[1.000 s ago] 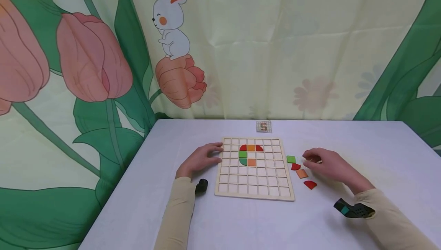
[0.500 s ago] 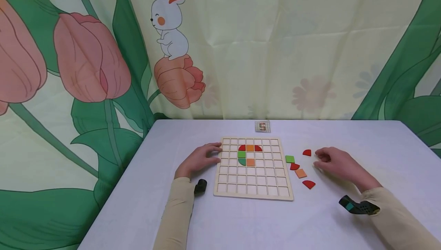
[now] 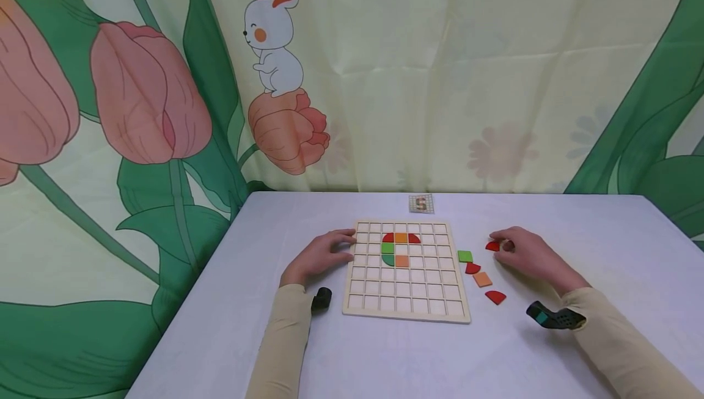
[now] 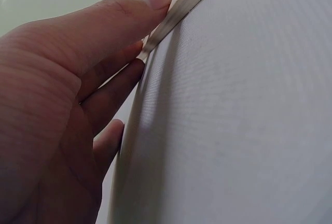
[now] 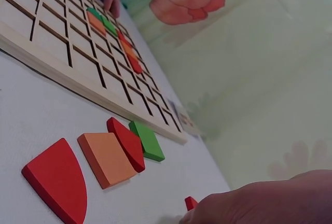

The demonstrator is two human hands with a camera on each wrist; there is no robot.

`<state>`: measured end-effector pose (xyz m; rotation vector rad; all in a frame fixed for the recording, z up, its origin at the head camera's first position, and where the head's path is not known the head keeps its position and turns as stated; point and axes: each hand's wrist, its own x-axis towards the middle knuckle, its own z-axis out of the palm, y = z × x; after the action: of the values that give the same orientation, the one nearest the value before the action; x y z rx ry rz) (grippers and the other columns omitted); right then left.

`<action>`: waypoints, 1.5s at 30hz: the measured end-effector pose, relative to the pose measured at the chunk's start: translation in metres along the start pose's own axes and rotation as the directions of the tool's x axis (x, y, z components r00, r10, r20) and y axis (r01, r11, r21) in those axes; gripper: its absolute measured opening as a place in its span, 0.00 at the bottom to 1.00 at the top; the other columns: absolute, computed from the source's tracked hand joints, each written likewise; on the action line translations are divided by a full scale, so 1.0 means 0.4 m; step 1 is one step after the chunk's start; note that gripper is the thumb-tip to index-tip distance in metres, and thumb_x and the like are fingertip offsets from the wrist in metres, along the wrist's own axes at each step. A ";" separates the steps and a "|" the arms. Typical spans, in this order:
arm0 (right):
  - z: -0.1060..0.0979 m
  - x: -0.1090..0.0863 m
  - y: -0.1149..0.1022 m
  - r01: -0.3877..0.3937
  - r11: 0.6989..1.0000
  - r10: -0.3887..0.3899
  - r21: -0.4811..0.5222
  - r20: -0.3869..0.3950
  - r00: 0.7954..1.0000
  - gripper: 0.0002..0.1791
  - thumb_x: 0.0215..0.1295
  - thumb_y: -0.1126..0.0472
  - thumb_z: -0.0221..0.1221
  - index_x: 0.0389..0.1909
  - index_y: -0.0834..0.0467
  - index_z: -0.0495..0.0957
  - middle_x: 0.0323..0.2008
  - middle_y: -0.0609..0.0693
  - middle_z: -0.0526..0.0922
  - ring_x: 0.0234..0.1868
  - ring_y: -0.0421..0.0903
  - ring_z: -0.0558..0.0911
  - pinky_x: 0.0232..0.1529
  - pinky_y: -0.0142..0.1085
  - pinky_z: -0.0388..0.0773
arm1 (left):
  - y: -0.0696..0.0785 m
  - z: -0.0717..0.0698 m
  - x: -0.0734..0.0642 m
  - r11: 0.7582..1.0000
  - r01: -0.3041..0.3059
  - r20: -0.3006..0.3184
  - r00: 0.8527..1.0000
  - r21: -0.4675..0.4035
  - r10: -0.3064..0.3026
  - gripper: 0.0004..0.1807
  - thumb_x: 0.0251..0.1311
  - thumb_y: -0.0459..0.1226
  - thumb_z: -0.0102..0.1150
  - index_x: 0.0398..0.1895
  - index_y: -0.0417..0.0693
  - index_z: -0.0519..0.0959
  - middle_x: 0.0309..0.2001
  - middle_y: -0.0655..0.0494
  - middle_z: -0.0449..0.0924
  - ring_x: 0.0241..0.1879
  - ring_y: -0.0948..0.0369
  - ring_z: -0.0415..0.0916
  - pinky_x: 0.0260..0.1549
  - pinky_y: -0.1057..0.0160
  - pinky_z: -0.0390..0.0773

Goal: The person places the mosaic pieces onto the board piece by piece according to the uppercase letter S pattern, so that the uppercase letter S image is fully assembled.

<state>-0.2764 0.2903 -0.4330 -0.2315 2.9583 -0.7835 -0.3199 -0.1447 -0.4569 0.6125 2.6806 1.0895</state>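
Observation:
In the head view, my left hand (image 3: pixel 320 256) rests at the left edge of the wooden grid board (image 3: pixel 407 321), fingers loosely extended. The left wrist view shows the thumb and fingertips right at the board's edge (image 4: pixel 179 14). Off the board's right side, my right hand (image 3: pixel 532 256) pinches a red quarter-circle tile (image 3: pixel 491 245) between thumb and index finger. Only a corner of that red tile (image 5: pixel 191 202) shows in the right wrist view; the hand hides the rest. On the board, red, orange and green tiles (image 3: pixel 388 248) form a C-like figure.
Loose on the white table lie a green square (image 3: pixel 465 256), a red quarter circle (image 3: pixel 472 269), an orange square (image 3: pixel 483 279) and another red quarter circle (image 3: pixel 495 297). A small pattern card (image 3: pixel 421 203) lies behind the board. A printed curtain (image 3: pixel 396 81) hangs along the table's back edge.
My right hand drew back to the right, uncovering the red quarter-circle tile, then came left again and took hold of it. The left hand and board stay in place.

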 end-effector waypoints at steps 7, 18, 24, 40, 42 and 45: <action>-0.007 -0.013 -0.012 -0.010 1.000 0.011 -0.026 0.035 0.999 0.26 0.59 0.62 0.65 0.54 0.73 0.74 0.37 0.59 0.79 0.39 0.54 0.75 0.41 0.46 0.81 | 0.002 0.003 0.000 1.000 -0.006 0.000 1.000 -0.009 0.006 0.22 0.61 0.42 0.66 0.59 0.52 0.79 0.69 0.63 0.67 0.71 0.59 0.58 0.69 0.55 0.60; -0.004 -0.004 -0.031 -0.008 0.999 0.010 -0.033 0.072 0.997 0.27 0.60 0.57 0.66 0.54 0.71 0.74 0.33 0.53 0.77 0.36 0.51 0.74 0.35 0.40 0.77 | 0.000 0.002 0.006 1.000 0.000 -0.005 1.000 -0.008 0.000 0.23 0.61 0.42 0.66 0.59 0.51 0.78 0.69 0.63 0.66 0.71 0.60 0.58 0.68 0.56 0.61; 0.013 0.004 -0.036 0.027 0.999 -0.026 -0.040 0.034 0.999 0.21 0.59 0.61 0.67 0.49 0.69 0.77 0.32 0.53 0.77 0.36 0.51 0.74 0.35 0.40 0.77 | -0.002 0.002 0.006 1.000 0.004 0.005 1.000 -0.007 -0.004 0.23 0.61 0.43 0.66 0.59 0.52 0.78 0.70 0.63 0.66 0.71 0.60 0.57 0.69 0.56 0.60; 0.030 0.005 -0.047 0.054 0.998 -0.054 -0.029 0.000 0.999 0.17 0.60 0.63 0.66 0.47 0.68 0.79 0.37 0.55 0.78 0.38 0.51 0.75 0.39 0.43 0.79 | -0.004 0.000 0.001 1.000 0.002 0.000 1.000 -0.014 -0.002 0.22 0.61 0.43 0.66 0.59 0.53 0.79 0.69 0.65 0.66 0.71 0.60 0.58 0.68 0.56 0.61; 0.031 0.006 -0.048 0.051 0.998 -0.050 -0.028 0.003 0.999 0.17 0.60 0.63 0.66 0.47 0.68 0.79 0.37 0.55 0.78 0.38 0.51 0.75 0.39 0.42 0.79 | -0.004 0.000 0.001 1.000 0.004 0.001 1.000 -0.011 -0.004 0.22 0.60 0.43 0.66 0.59 0.53 0.79 0.69 0.64 0.66 0.71 0.60 0.58 0.68 0.56 0.61; 0.031 0.007 -0.051 0.047 0.999 -0.047 -0.019 0.012 0.999 0.17 0.61 0.64 0.65 0.48 0.68 0.78 0.38 0.56 0.79 0.39 0.51 0.76 0.40 0.43 0.80 | -0.005 0.002 0.002 1.000 0.007 0.001 1.000 -0.009 -0.007 0.22 0.61 0.43 0.66 0.59 0.53 0.79 0.69 0.64 0.66 0.71 0.60 0.58 0.68 0.56 0.60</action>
<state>-0.2752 0.2664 -0.4336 -0.3063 2.9612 -0.7562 -0.3210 -0.1451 -0.4587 0.6011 2.6737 1.0991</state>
